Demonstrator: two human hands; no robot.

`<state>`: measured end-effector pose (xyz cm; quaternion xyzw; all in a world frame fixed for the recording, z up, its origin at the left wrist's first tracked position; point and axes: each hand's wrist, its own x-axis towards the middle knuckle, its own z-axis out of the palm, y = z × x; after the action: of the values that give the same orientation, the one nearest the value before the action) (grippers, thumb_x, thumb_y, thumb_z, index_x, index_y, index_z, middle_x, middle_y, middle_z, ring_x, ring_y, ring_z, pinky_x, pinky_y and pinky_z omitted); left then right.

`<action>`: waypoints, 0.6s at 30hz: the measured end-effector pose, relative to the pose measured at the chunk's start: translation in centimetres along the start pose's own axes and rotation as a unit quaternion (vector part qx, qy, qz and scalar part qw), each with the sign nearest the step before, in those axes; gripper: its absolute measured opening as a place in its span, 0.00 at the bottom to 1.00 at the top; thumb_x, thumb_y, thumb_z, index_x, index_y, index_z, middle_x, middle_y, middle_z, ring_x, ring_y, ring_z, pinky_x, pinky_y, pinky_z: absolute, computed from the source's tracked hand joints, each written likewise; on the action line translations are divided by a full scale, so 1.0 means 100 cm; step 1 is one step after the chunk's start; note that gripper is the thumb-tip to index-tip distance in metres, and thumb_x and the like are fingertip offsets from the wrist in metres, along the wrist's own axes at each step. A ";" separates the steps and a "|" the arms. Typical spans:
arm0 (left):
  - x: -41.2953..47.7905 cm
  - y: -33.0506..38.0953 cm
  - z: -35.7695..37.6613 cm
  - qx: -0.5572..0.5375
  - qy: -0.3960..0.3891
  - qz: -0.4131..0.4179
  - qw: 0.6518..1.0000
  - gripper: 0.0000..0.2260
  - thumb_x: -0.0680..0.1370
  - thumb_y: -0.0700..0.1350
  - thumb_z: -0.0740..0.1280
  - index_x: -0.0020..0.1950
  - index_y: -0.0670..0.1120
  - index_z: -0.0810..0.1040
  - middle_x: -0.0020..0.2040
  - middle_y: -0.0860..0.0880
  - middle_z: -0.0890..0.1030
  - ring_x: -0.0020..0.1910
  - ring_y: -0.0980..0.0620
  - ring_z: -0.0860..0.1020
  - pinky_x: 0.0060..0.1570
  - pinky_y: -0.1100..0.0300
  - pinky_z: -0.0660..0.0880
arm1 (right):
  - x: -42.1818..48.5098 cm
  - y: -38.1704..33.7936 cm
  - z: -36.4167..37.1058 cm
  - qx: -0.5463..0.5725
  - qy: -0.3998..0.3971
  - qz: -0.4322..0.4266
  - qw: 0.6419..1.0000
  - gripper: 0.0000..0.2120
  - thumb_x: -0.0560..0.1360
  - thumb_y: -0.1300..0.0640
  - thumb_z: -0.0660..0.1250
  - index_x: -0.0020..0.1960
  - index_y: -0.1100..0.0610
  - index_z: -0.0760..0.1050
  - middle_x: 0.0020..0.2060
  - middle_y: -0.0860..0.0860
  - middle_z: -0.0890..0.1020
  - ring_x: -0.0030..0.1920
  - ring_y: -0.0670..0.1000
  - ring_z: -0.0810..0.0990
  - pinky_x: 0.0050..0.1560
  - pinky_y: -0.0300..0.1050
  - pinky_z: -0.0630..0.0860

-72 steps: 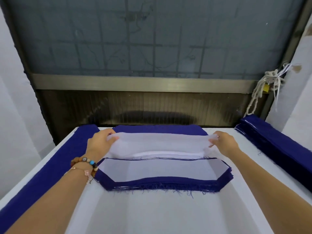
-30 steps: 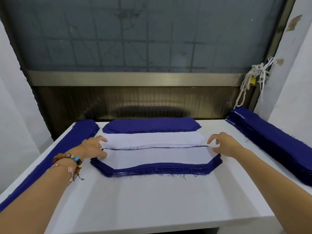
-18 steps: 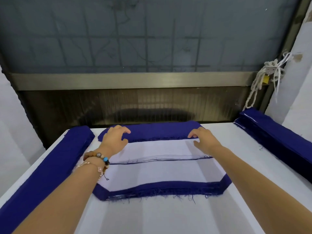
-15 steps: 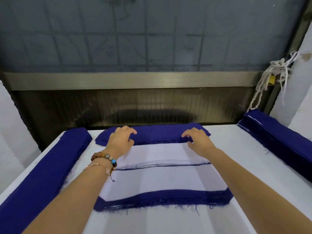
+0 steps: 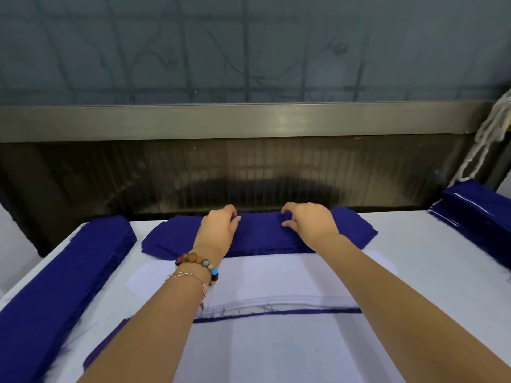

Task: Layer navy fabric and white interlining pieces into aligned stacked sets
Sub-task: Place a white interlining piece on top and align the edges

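Navy fabric pile: left hand and right hand pinch it, fingers curled; peel one piece off evenly.

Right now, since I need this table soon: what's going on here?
A person is layering cut cloth. The left hand and the right hand both reach to the pile of navy fabric pieces at the far edge of the white table, fingers curled and pinching at its top layer. Nothing is lifted yet. Nearer lie a stack of white interlining pieces and the navy-edged layered set, white on top.
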<state>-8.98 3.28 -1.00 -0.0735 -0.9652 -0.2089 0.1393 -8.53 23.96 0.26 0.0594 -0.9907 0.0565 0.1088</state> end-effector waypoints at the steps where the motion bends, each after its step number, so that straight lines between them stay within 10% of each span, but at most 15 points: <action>1: 0.002 0.000 0.005 -0.001 0.010 -0.002 1.000 0.09 0.82 0.49 0.61 0.58 0.46 0.72 0.44 0.46 0.79 0.43 0.49 0.77 0.43 0.56 0.77 | 0.002 -0.001 0.004 -0.011 0.006 -0.001 1.000 0.15 0.80 0.48 0.61 0.65 0.50 0.69 0.51 0.52 0.82 0.49 0.54 0.80 0.43 0.45 0.74; 7: 0.004 -0.009 0.022 0.031 0.055 0.049 0.997 0.07 0.81 0.54 0.61 0.50 0.51 0.68 0.39 0.53 0.74 0.39 0.53 0.72 0.37 0.61 0.66 | -0.003 0.002 0.027 0.050 0.062 0.000 0.997 0.07 0.81 0.51 0.58 0.58 0.51 0.70 0.54 0.50 0.76 0.52 0.52 0.75 0.42 0.43 0.69; 18: 0.006 -0.005 0.022 0.114 0.063 0.106 0.986 0.07 0.81 0.54 0.60 0.48 0.52 0.69 0.56 0.53 0.74 0.59 0.52 0.68 0.61 0.55 0.64 | -0.002 -0.006 0.025 -0.035 0.064 -0.007 0.997 0.10 0.79 0.62 0.60 0.60 0.56 0.69 0.61 0.53 0.68 0.60 0.54 0.66 0.62 0.49 0.65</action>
<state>-10.18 3.77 -2.95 -0.1461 -0.9587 -0.0857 0.2283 -8.78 23.03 -2.19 0.0583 -0.9825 0.0249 0.1749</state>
